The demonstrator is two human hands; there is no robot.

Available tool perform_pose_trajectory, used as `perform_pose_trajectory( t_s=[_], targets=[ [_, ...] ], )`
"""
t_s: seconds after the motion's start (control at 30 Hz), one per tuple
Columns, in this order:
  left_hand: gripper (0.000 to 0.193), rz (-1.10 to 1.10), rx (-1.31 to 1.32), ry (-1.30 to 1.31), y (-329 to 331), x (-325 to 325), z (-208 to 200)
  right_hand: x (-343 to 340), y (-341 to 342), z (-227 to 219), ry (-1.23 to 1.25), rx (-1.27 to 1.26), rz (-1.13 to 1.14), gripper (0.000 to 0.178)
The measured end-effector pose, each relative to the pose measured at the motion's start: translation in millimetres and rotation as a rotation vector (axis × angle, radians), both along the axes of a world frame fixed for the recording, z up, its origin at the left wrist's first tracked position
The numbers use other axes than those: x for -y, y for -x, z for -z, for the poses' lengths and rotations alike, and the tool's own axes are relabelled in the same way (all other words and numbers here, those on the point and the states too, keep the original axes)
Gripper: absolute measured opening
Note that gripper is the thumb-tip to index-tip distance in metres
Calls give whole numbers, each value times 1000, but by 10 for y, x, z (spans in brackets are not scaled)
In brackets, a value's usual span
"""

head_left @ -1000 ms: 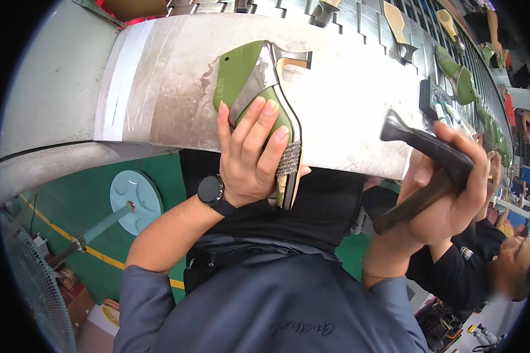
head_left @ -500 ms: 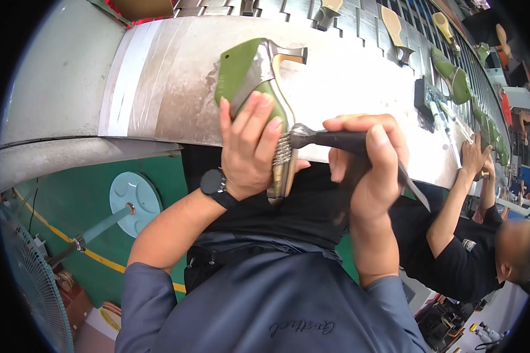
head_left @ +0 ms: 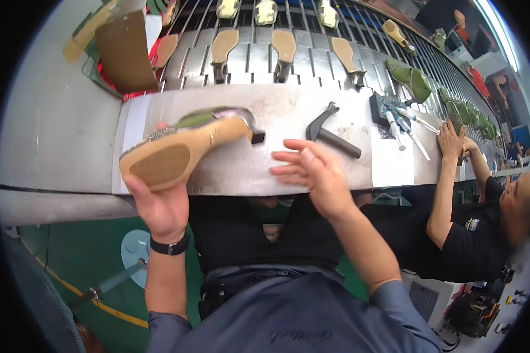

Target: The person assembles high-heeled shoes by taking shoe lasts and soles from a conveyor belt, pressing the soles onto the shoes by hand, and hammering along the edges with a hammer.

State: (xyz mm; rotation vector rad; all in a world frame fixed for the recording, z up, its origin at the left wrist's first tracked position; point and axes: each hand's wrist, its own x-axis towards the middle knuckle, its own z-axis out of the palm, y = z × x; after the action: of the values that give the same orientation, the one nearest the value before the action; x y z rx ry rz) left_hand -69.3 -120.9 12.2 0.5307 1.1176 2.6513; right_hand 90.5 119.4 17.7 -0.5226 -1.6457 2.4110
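Note:
My left hand (head_left: 162, 209) grips a heeled shoe (head_left: 218, 135) by its toe end, with thumb and fingers around the forepart. Its tan sole faces me and its small dark heel points right. A green shoe last and a sparkly band show along its far edge. My right hand (head_left: 315, 176) is open and holds nothing, fingers spread above the front edge of the bench. Just beyond it, a hammer (head_left: 338, 143) with a dark handle and curved head lies on the bench (head_left: 235, 176), apart from the hand.
Behind the bench runs a slatted conveyor (head_left: 247, 56) carrying several heeled shoes, soles up. A black holder (head_left: 381, 109) with syringe-like tubes stands at the right. Further right, a co-worker (head_left: 471, 235) handles a green shoe. A cardboard box (head_left: 126, 53) sits at the back left.
The hammer has left my right hand and now lies on the bench. My left hand has moved left with the shoe, which is turned sole toward me. The view has shifted.

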Motion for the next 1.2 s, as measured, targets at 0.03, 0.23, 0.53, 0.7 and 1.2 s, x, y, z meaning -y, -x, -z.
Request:
perform_pose_trajectory(
  t_s=[0.03, 0.23, 0.53, 0.7, 1.2],
  targets=[
    [77, 10, -19, -3, -3, 0, -27, -6, 91, 55, 286, 37, -4, 66],
    [67, 291, -41, 111, -53, -83, -116, 200, 162, -191, 513, -151, 92, 65],
    [13, 362, -1165, 216, -633, -54, -1530, -1512, 1603, -307, -825, -162, 830, 39],
    [15, -70, -1193, 112, -900, -174, -1521, -2240, 1806, 167, -1203, 351, 631, 51],
    [16, 73, -876, 858, 26, -632, 63, -4251, 1931, 323, -2042, 893, -847, 48]
  ],
)
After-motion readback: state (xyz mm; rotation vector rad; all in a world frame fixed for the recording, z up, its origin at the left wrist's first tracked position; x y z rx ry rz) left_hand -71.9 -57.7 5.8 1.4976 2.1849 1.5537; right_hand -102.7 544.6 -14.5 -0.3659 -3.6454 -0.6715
